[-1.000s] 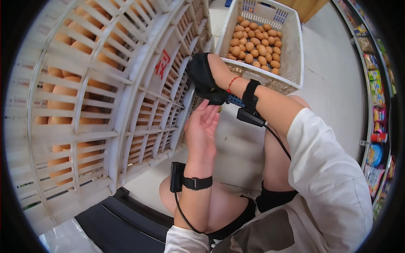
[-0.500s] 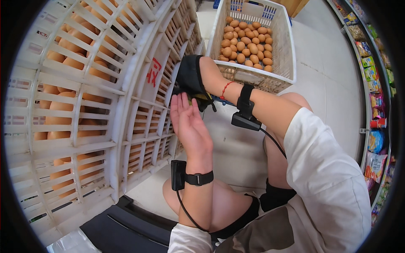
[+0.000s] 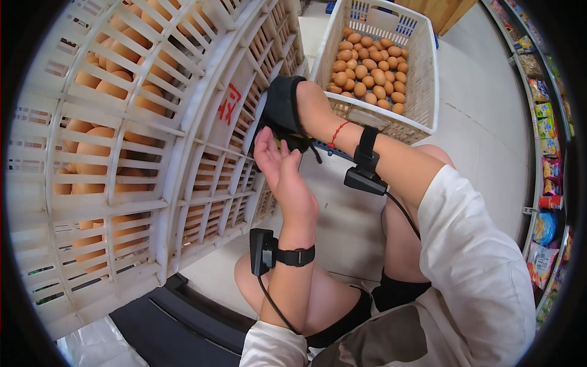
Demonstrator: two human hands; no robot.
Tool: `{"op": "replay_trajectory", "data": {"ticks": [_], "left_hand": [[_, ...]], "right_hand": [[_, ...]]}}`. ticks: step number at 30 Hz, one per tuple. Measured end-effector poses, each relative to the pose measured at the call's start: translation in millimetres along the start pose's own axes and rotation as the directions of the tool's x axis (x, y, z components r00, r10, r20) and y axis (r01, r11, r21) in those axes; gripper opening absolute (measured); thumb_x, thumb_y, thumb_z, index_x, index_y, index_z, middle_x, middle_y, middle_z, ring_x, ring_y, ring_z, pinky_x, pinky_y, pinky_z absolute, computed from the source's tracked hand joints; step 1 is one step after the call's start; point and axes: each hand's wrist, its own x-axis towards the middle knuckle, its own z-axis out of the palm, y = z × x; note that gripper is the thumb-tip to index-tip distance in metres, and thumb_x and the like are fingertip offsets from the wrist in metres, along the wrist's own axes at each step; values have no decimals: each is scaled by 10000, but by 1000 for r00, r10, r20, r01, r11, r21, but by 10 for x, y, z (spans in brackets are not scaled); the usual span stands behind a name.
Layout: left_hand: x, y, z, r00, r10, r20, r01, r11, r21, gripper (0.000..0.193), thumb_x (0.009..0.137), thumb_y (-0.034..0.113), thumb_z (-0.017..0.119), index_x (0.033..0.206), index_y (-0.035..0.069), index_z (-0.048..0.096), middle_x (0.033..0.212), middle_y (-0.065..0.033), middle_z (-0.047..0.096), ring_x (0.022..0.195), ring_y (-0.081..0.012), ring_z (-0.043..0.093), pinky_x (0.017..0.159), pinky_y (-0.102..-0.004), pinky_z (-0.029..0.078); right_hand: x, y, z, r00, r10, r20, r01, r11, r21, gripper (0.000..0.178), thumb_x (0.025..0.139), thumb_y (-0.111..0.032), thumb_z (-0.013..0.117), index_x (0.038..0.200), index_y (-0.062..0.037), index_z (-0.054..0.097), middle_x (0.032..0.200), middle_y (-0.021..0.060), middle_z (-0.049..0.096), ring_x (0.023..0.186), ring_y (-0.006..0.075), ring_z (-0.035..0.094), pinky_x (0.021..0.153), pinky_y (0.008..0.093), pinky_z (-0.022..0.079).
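Observation:
My left hand is raised with its palm turned up. Its fingers are apart and slightly bent, close against the underside of a black glove-like covering. That covering is over my right hand, hiding its fingers. A loose black strap hangs from it, and a bit of yellow-green shows beneath. Both hands are beside the wall of a large white slatted crate on the left. Brown eggs show through the slats of this crate.
Beyond my right forearm, another white crate on the tiled floor holds several brown eggs. Shelves of packaged snacks line the right side. A black flat object lies at lower left, by clear plastic. My bent knees are below my arms.
My left fingers have bent and spread a little against the black covering. The view has shifted slightly, so the far crate appears further right. My right hand stays inside the covering.

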Motion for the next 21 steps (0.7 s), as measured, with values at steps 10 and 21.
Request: {"op": "replay_trajectory", "data": {"ticks": [10,21], "left_hand": [[15,-58,12,988,-96,-122,115,981,154,621,830,-30,516,1416,5,316,1478,-183,328,1433,-266,262,1112,-370,289],[-350,110,166,968,247,-32,-238,955,175,678,829,-53,498,1457,-8,248,1503,-172,284,1433,-281,247,1166,-433,215]], "right_hand": [[-1,384,201,990,-10,143,3,999,46,75,722,-19,658,771,36,672,813,268,658,825,419,661,731,470,537],[193,-281,-592,896,-403,186,442,780,-442,233,687,-315,704,762,-95,683,702,93,633,660,286,631,596,375,505]]}}
